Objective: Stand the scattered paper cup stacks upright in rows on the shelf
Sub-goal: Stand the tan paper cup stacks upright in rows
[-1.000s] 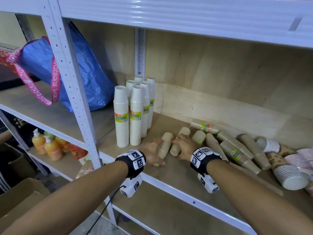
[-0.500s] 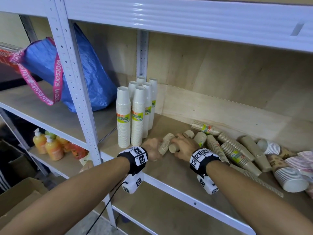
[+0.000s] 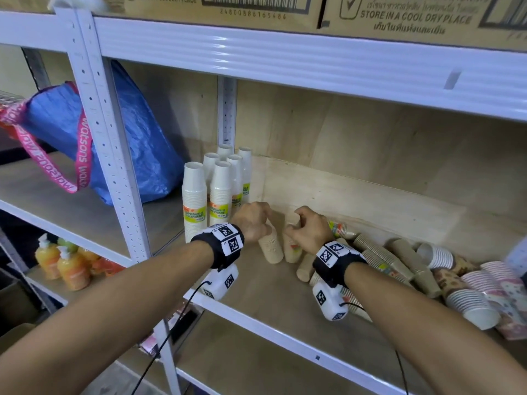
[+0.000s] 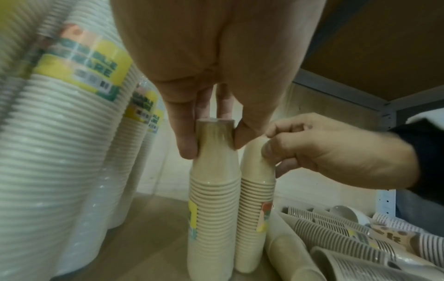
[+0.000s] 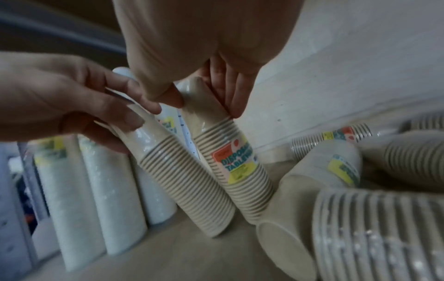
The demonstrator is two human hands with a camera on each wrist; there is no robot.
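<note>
— Two beige cup stacks stand side by side on the wooden shelf [image 3: 256,295], mouths down. What do they look like up close?

— Ribbed tan paper under clear wrap. The left beige stack [image 4: 213,218] has a yellow label on its side; the right beige stack [image 5: 230,157] wears an orange, blue and yellow sticker reading "DISPOSABLE TABLEWARE".

— And the hands?

— The left hand [image 3: 251,220] pinches the narrow top of the left beige stack, thumb on one side and fingers [image 4: 186,144] on the other. The right hand [image 3: 309,230] pinches the top of the right beige stack the same way, fingers curled round its tip. Both grips sit at the very top, with the ribbed bodies below the fingers.

— Are the stacks touching?

— The left wrist view shows them just beside each other, upright. Whether they touch, I cannot tell.

— What lies around them?

— Right of the hands, a heap of lying stacks [image 3: 399,260] sprawls across the shelf, brown, white-ribbed and patterned. Left and behind, the white stacks [image 3: 219,189] stand upright in rows by the metal post [image 3: 226,109].

— Farther off?

— A blue bag [image 3: 137,143] with pink straps sits in the next bay, orange bottles [image 3: 62,260] on the shelf below, and cardboard boxes [image 3: 399,12] up top.
</note>
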